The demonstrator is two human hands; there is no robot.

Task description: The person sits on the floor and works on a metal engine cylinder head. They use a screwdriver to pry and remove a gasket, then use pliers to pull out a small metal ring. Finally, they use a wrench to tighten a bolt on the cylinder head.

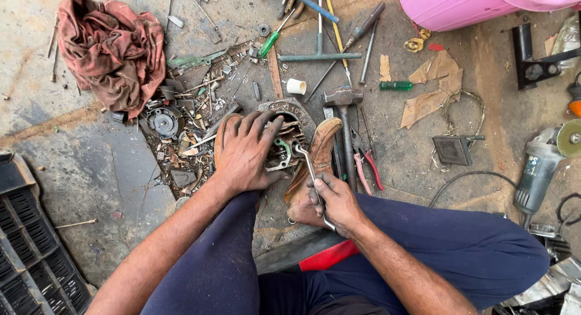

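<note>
Person seated on concrete floor (91, 164), legs in dark blue trousers. Left hand (245, 150) spread flat, fingers released, pressing on round finned grey metal engine part (289, 130) on the floor between two brown leather shoes (315, 170). Right hand (336, 200) clenched around bent silver metal wrench (308, 170), its head at the part. Steel hammer (344, 118) just beside; crumpled reddish rag (112, 49) well apart, upper left
</note>
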